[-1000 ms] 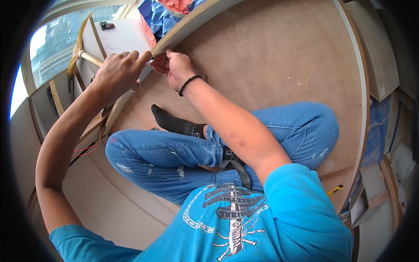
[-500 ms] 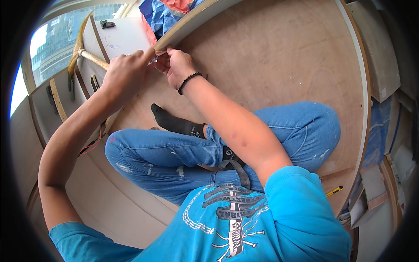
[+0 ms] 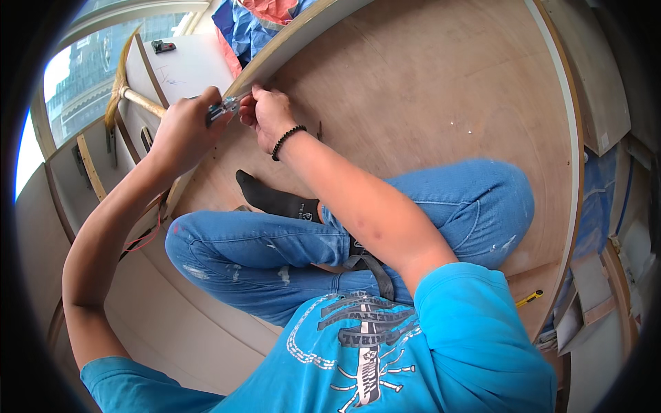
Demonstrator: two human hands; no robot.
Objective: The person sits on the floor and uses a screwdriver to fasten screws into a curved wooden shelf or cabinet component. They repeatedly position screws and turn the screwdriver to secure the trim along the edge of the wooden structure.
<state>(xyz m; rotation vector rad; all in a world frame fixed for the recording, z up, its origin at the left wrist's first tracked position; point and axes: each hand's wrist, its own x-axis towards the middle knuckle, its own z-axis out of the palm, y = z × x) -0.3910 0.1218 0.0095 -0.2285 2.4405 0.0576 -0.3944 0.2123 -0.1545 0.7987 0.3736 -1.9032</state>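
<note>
My left hand (image 3: 186,131) is closed around a silver-headed hand tool (image 3: 222,108) that looks like pliers, its handle mostly hidden in my palm. The tool's head points toward the fingers of my right hand (image 3: 268,115). Those fingers are bent in a pinch close beside the raised wooden edge strip (image 3: 275,49). Something thin and pale shows at the fingertips, too small to name. Both hands are above the far left part of the brown plywood panel (image 3: 413,89), on which I sit with legs crossed.
A wooden-handled brush (image 3: 141,100) leans at the left by the window. Behind the strip lies a blue and red tarp (image 3: 255,27); a small dark green device (image 3: 163,47) rests on a white board. A yellow cutter (image 3: 529,298) lies by my right side. Red wire (image 3: 146,239) hangs at the left.
My left hand has drawn back to the left and lower, so the tool's metal head now shows. My right hand has shifted slightly left and down.
</note>
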